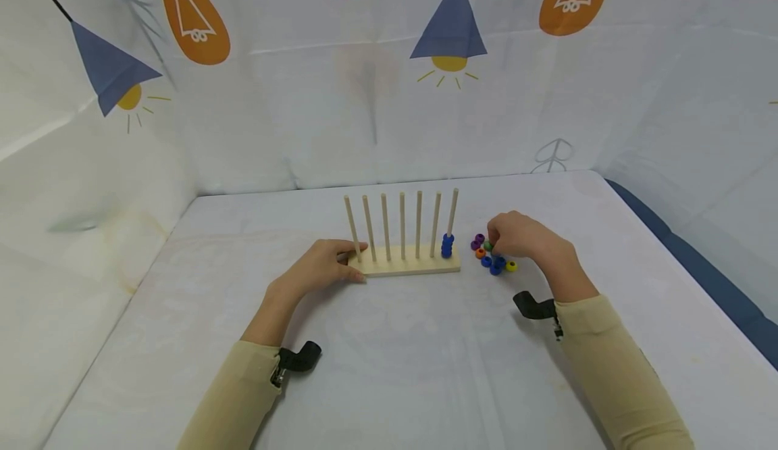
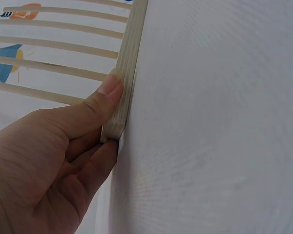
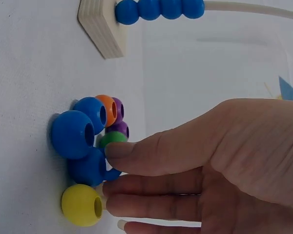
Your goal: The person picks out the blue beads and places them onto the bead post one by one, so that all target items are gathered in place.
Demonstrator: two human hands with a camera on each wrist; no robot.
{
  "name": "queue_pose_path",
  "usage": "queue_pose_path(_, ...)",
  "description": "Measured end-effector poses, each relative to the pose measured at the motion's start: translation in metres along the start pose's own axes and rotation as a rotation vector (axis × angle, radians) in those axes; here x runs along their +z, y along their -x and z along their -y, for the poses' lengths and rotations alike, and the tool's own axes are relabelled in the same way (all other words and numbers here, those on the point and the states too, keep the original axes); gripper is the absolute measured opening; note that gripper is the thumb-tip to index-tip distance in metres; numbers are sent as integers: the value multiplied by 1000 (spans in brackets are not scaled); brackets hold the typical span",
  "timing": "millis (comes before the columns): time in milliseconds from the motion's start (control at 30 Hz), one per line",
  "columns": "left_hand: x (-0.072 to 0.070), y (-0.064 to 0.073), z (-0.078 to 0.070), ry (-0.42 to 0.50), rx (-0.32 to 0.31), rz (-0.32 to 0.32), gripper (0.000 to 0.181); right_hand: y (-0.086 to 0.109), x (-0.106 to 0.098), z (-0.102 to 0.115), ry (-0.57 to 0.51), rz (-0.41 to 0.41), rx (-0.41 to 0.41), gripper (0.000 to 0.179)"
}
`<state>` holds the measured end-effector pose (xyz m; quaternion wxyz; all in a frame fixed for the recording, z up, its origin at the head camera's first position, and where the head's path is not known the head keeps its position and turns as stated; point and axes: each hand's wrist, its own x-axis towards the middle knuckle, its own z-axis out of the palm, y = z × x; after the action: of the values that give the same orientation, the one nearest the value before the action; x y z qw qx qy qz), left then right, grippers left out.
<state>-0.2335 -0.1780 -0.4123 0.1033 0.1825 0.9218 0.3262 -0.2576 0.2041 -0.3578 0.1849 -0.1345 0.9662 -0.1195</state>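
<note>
The left hand (image 1: 328,262) grips the near end of a wooden bead stand (image 2: 121,109), its thumb on the base's side and fingers underneath the end. Several upright pegs rise from the base, and the rightmost one carries several stacked blue beads (image 3: 158,9). At the right of the stand, the right hand (image 1: 521,235) reaches down into a small group of loose beads. Its thumb and fingers pinch a blue bead, mostly hidden between them. Close around the fingertips lie a green bead (image 3: 112,138), blue beads (image 3: 71,135) and a yellow bead (image 3: 80,205).
An orange bead (image 1: 480,253) and purple beads (image 1: 475,245) lie on the left side of the group. A white cloth covers the table (image 1: 395,355). Behind it hangs a white curtain (image 1: 340,112) printed with lamps and bulbs. Each sleeve has a black wrist mount (image 1: 300,357).
</note>
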Motion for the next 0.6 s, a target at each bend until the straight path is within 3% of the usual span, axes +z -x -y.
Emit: queue_pose_path(600, -1, 0, 1, 14, 3, 3, 65, -6, 5, -2, 0, -50, 23, 18)
